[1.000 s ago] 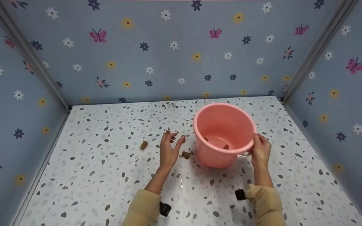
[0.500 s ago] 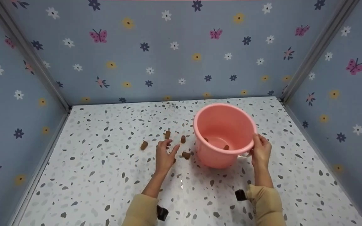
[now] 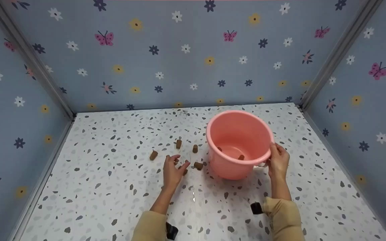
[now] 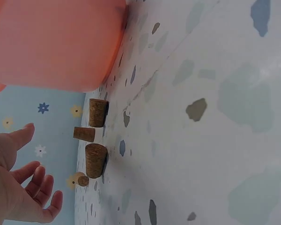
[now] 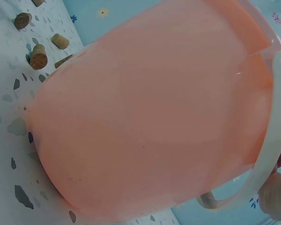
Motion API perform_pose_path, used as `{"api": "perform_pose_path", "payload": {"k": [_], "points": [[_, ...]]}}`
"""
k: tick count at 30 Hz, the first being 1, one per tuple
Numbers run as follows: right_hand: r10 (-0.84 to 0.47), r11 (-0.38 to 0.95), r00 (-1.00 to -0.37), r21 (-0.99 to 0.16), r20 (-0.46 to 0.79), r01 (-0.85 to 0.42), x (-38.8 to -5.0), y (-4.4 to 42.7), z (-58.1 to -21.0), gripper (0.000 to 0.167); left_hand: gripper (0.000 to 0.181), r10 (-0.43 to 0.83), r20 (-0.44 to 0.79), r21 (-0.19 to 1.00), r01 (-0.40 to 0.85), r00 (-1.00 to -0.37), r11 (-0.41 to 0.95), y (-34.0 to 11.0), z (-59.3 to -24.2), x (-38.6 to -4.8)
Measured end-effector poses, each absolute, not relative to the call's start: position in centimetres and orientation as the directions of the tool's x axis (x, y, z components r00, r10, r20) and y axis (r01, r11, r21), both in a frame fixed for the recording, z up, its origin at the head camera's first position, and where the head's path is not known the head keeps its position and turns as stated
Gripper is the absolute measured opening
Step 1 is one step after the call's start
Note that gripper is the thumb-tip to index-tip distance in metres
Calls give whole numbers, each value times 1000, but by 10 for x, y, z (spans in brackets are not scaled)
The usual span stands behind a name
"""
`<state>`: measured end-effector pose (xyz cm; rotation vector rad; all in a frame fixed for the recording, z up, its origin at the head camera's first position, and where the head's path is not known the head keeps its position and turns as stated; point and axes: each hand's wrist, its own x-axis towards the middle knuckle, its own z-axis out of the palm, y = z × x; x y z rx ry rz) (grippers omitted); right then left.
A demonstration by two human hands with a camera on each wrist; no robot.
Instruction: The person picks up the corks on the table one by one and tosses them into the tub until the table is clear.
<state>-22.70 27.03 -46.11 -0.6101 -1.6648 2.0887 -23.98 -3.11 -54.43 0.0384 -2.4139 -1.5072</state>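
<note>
My right hand (image 3: 277, 160) grips the rim of a pink bucket (image 3: 226, 167), which leans toward the left. In the right wrist view, the bucket's pale handle (image 5: 276, 112) passes close to that hand. Two brown corks show inside the bucket, one of them a cork (image 3: 241, 157) near its bottom. My left hand (image 3: 173, 172) hovers low over the floor with fingers apart and nothing between them, as the left wrist view confirms. Several corks lie or stand around it: a tilted cork (image 3: 153, 155), an upright cork (image 3: 195, 148), a lying cork (image 3: 198, 165), and a cork partly hidden by the thumb.
The speckled white surface (image 3: 106, 187) is bounded by blue flowered panels (image 3: 186, 67) at the back and both sides. Grey metal posts (image 3: 340, 50) stand in the corners. A black wrist camera (image 3: 256, 208) sits by each sleeve.
My left hand has drawn back toward me and a little left, uncovering corks ahead of it; a cork beside the thumb came into view. The right hand and bucket have stayed put.
</note>
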Motion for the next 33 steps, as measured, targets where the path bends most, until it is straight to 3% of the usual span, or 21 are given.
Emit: {"api": "perform_pose_path", "payload": {"k": [33], "points": [[580,-194,-805,-981,-128,16,-227,270,-459,39,47,-221,84,866,-38,-972,499,-33,-575,-231]]}}
